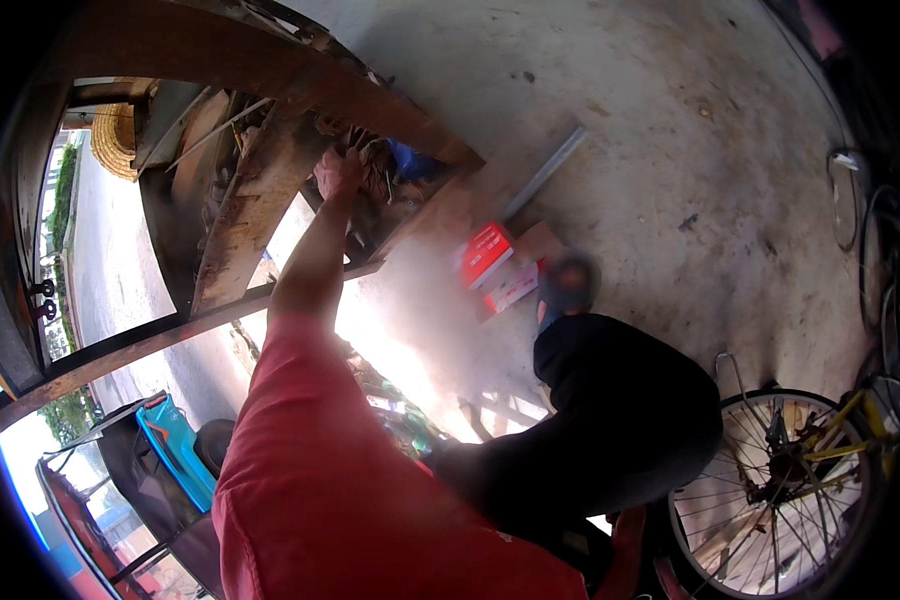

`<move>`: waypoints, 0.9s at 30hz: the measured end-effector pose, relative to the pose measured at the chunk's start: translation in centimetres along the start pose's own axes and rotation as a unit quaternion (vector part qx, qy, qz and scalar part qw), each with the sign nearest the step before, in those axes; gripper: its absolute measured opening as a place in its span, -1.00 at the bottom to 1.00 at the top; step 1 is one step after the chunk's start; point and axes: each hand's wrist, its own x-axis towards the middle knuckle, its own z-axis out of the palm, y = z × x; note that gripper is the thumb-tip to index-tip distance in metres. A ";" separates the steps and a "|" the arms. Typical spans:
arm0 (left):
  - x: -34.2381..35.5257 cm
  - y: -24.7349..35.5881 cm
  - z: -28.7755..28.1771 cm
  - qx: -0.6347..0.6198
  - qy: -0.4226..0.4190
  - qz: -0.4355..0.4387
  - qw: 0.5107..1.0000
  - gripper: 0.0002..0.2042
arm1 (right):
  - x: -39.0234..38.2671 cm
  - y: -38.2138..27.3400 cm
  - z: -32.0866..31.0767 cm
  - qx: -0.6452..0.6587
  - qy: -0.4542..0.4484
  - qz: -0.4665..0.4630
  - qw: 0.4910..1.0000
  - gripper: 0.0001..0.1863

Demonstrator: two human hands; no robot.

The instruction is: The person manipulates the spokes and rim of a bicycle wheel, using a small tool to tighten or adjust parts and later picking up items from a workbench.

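Note:
My left hand [338, 172] reaches into a rusty, cluttered shelf [250, 210], fingers curled among dark metal odds and ends [375, 165] that I cannot make out singly, beside a blue item [412, 160]. My right hand [625, 520] shows at the lower right beside my dark-trousered leg, near the bicycle wheel [770, 470]; its fingers are mostly hidden. My foot [570, 285] rests by red-and-white boxes [485, 250] on the floor, with a metal bar [540, 170] lying beyond them.
A yellow bicycle frame [840, 435] is at the right, beside dark cable-like loops [850, 200]. A straw hat [112, 140] hangs at the upper left. A vehicle with a blue panel [175, 450] stands outside by the road [120, 250]. Stained concrete [690, 150] fills the upper right.

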 end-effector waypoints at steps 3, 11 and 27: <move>1.3 1.5 -3.2 0.080 -0.164 -0.045 0.982 -0.35 | 0.1 1.1 -1.1 0.006 0.034 0.010 0.999 -0.71; 3.5 0.4 -2.8 0.192 -0.218 0.094 0.952 -0.48 | -1.0 -0.9 0.5 -0.033 0.013 0.019 0.999 -0.73; -2.8 1.0 -3.6 0.285 -0.100 0.157 0.940 -0.76 | -1.4 -0.8 1.7 -0.051 -0.046 -0.047 0.997 -0.75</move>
